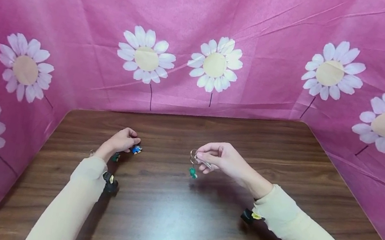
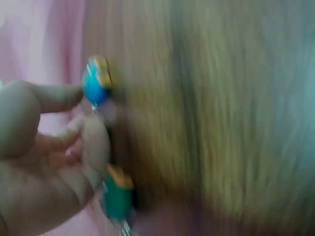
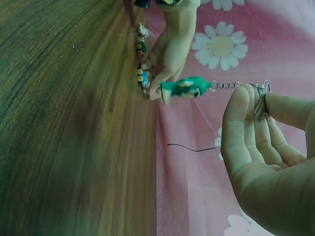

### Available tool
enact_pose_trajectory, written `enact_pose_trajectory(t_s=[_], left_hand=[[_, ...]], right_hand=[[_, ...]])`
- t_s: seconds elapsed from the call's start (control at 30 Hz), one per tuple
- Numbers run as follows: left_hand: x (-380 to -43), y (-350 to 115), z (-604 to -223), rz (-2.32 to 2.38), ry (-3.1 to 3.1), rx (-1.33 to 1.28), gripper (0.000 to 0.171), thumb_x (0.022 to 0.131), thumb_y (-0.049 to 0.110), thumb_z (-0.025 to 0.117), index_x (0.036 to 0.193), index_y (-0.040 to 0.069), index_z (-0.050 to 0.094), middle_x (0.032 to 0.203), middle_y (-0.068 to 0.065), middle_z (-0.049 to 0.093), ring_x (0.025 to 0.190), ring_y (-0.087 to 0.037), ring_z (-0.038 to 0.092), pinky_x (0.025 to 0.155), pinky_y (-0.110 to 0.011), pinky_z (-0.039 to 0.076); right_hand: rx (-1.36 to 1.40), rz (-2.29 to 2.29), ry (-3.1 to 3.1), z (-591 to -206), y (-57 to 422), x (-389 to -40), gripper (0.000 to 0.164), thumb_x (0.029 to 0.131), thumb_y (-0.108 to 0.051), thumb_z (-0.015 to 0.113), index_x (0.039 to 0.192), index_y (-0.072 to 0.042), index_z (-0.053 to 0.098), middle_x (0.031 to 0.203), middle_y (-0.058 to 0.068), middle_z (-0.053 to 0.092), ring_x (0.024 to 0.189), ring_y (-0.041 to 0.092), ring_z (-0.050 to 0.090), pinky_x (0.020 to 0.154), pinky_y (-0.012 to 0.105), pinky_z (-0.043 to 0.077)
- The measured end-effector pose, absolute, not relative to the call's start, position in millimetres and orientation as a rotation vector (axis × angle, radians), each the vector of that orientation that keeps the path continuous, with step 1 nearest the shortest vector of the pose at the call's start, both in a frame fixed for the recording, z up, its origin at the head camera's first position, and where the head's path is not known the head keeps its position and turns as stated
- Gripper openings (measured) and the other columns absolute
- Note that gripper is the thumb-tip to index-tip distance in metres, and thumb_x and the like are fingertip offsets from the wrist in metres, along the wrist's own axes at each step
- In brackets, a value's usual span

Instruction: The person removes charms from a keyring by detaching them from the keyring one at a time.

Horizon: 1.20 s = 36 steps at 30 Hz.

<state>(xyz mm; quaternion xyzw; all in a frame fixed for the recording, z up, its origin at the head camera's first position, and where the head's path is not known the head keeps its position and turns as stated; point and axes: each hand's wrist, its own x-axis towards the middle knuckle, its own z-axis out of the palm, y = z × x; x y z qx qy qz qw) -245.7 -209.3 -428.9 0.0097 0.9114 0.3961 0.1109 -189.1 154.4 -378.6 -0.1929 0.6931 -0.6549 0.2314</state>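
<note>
My right hand (image 1: 222, 159) pinches the metal ring of a keychain between thumb and fingers, above the table. From it a small green figure (image 3: 186, 87) hangs on a silver chain (image 3: 226, 85). On the far left of the table, my left hand (image 1: 123, 140) has its thumb and fingers curled at the chain of a second keychain, whose blue figure (image 2: 96, 81) has yellow-orange parts. Just beside that hand lies another keychain with a dark green figure (image 2: 118, 196). The left wrist view is blurred.
A whitish small figure (image 3: 142, 30) lies in line with the green and blue ones. The brown wooden table (image 1: 163, 215) is enclosed by a pink cloth (image 1: 93, 9) printed with white daisies. Black cameras sit on both wrists.
</note>
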Motion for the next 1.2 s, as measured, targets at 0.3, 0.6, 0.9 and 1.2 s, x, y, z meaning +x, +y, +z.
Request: enact_pose_trajectory(t_s=[0.3,0.6,0.9,1.2], left_hand=[[-192,-136,-391,1.358,2.841,0.571,0.033,0.097,0.026,0.071,0.119,0.003,0.066,0.108,-0.008,0.071,0.097,-0.023,0.067,0.089,-0.044,0.055],[-142,-84,-375,1.702,2.617,0.682,0.021,0.096,0.022,0.073,0.113,0.009,0.071,0.099,0.003,0.074,0.086,-0.010,0.070,0.077,-0.032,0.058],[-137,-88,-366,1.798,2.532,0.762,0.011,0.102,0.019,0.065,0.107,0.012,0.071,0.096,0.004,0.072,0.084,-0.022,0.070,0.073,-0.029,0.055],[-139,-96,-367,1.795,2.337,0.678,0.019,0.103,0.018,0.062,0.112,0.002,0.069,0.097,-0.009,0.072,0.085,-0.019,0.070,0.081,-0.038,0.060]], right_hand=[[-0.458,-1.859,1.923,-375,148,-187,0.027,0.097,-0.010,0.070,0.116,0.008,0.067,0.098,0.022,0.073,0.076,0.026,0.072,0.076,0.050,0.061],[-0.510,-1.896,1.975,-369,142,-176,0.028,0.095,-0.013,0.072,0.115,0.006,0.069,0.096,0.023,0.074,0.078,0.034,0.073,0.069,0.046,0.062],[-0.608,-1.837,2.042,-364,141,-171,0.019,0.094,-0.010,0.074,0.110,0.001,0.072,0.095,0.023,0.073,0.074,0.033,0.072,0.068,0.046,0.062],[-0.671,-1.794,2.083,-361,137,-169,0.019,0.096,-0.009,0.072,0.109,0.004,0.072,0.088,0.015,0.074,0.068,0.022,0.069,0.067,0.044,0.062]])
